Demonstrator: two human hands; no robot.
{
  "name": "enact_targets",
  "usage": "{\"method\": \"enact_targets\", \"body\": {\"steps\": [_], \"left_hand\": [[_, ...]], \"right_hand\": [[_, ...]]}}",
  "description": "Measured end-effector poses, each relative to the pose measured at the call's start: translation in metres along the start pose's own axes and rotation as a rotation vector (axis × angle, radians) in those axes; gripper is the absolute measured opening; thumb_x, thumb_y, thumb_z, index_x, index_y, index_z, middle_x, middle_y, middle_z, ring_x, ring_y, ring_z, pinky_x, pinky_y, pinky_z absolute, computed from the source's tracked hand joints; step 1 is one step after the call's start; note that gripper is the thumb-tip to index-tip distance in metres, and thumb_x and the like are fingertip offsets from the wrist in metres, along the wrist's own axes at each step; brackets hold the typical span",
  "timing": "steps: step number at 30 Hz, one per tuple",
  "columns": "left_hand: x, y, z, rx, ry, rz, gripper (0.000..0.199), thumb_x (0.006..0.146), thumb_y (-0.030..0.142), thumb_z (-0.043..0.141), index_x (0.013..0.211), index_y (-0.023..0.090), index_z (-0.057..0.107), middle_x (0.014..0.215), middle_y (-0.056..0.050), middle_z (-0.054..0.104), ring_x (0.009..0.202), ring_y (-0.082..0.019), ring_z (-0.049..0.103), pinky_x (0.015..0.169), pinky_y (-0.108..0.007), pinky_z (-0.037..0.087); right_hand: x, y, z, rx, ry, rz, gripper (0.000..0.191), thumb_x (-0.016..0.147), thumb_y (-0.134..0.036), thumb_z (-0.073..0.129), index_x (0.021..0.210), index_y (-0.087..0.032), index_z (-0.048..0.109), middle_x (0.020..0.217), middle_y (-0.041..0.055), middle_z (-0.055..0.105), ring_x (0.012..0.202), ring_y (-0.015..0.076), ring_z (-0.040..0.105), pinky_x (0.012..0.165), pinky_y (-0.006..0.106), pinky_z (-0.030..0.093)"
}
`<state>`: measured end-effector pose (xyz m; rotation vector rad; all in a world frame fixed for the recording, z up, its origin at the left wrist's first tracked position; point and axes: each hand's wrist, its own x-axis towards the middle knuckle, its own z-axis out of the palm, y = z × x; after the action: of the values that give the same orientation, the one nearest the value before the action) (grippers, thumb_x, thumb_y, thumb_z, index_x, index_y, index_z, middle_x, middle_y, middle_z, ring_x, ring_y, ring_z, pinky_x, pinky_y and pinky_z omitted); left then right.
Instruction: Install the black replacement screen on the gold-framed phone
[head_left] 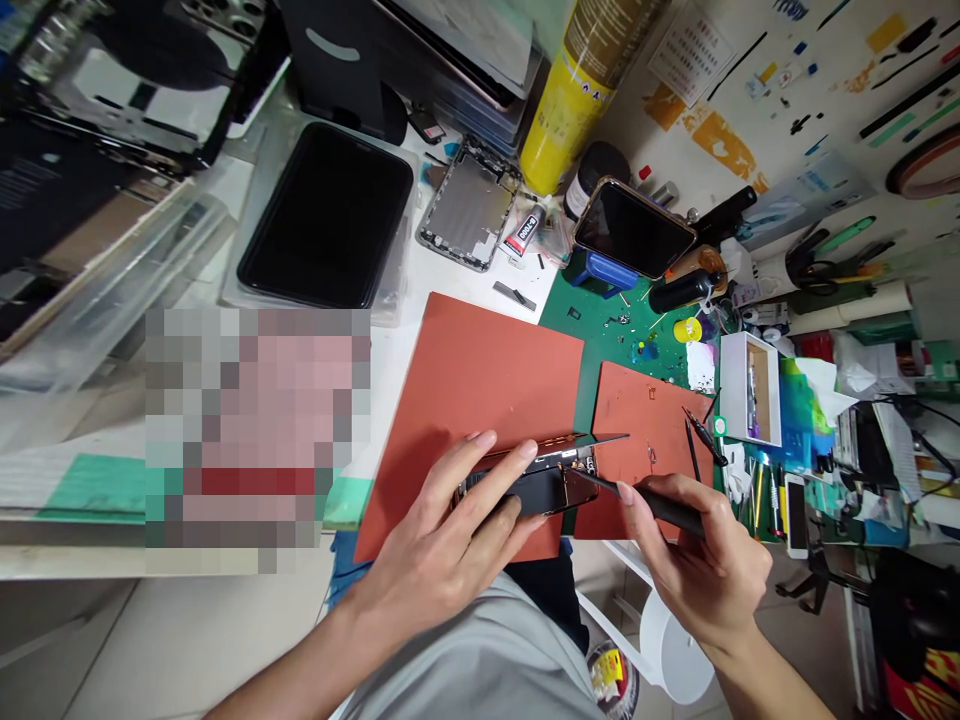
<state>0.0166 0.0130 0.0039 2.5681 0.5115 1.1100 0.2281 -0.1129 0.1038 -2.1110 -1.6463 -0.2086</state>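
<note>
An opened phone (544, 490) lies at the front of a reddish-brown mat (487, 370), its inner parts showing and its screen part tilted up along the far side. My left hand (457, 540) holds the phone, with fingers spread over the raised part and the near edge. In my right hand (697, 560) is a slim black tool (667, 507), pinched between thumb and fingers. The tool's thin tip points left and reaches into the phone's right end. A second reddish-brown mat (637, 420) lies to the right, with small metal pieces and dark tweezers (705, 435) on it.
Behind the mats are a large black-screened device (330, 215), a metal phone frame (471, 205), a glue tube (523, 232) and a yellow can (562, 120). A phone on a blue stand (634, 228) and a white box (750, 388) are at the right. A pixelated patch covers the left.
</note>
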Motion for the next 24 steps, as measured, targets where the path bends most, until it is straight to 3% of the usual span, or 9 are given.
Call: {"method": "enact_targets", "body": {"steps": [4, 11, 16, 21, 24], "left_hand": [[0.000, -0.001, 0.000, 0.006, -0.001, 0.011, 0.029, 0.087, 0.019, 0.091, 0.109, 0.008, 0.075, 0.179, -0.020, 0.038, 0.158, -0.045, 0.046, 0.128, -0.059, 0.050], [0.002, 0.000, -0.001, 0.010, 0.017, -0.005, 0.022, 0.091, 0.022, 0.088, 0.105, 0.012, 0.075, 0.156, -0.020, 0.065, 0.153, -0.042, 0.052, 0.124, -0.059, 0.055], [0.002, 0.000, -0.001, 0.009, 0.010, -0.001, 0.022, 0.092, 0.023, 0.088, 0.105, 0.011, 0.076, 0.156, -0.020, 0.065, 0.151, -0.042, 0.054, 0.125, -0.058, 0.053], [0.001, 0.001, 0.002, -0.010, 0.034, -0.016, 0.021, 0.093, 0.023, 0.087, 0.105, 0.009, 0.076, 0.157, -0.020, 0.065, 0.151, -0.042, 0.054, 0.125, -0.059, 0.053], [0.002, 0.001, 0.002, -0.028, 0.043, -0.027, 0.019, 0.094, 0.023, 0.085, 0.104, 0.010, 0.077, 0.156, -0.019, 0.066, 0.152, -0.041, 0.053, 0.125, -0.058, 0.054]], "right_hand": [[0.005, -0.003, -0.002, -0.035, -0.011, -0.033, 0.016, 0.101, -0.024, 0.080, 0.111, -0.025, 0.068, 0.081, -0.0037, 0.081, 0.057, 0.0123, 0.077, 0.058, 0.023, 0.063], [0.014, -0.004, -0.007, -0.031, -0.074, -0.109, 0.021, 0.102, -0.021, 0.078, 0.118, -0.025, 0.066, 0.084, -0.0019, 0.081, 0.059, 0.0127, 0.076, 0.062, 0.024, 0.065], [0.022, -0.005, -0.012, 0.051, -0.257, -0.209, 0.026, 0.106, -0.016, 0.068, 0.130, -0.022, 0.061, 0.102, 0.0048, 0.083, 0.081, 0.0177, 0.081, 0.071, 0.030, 0.068], [0.038, -0.008, -0.011, -0.013, -0.202, -0.380, 0.016, 0.105, -0.017, 0.073, 0.118, -0.017, 0.063, 0.080, 0.0022, 0.077, 0.059, 0.0167, 0.068, 0.054, 0.033, 0.055], [0.043, -0.008, -0.010, 0.027, -0.227, -0.379, 0.011, 0.105, -0.015, 0.067, 0.115, -0.012, 0.063, 0.080, 0.0065, 0.074, 0.062, 0.0190, 0.067, 0.055, 0.036, 0.052]]}}
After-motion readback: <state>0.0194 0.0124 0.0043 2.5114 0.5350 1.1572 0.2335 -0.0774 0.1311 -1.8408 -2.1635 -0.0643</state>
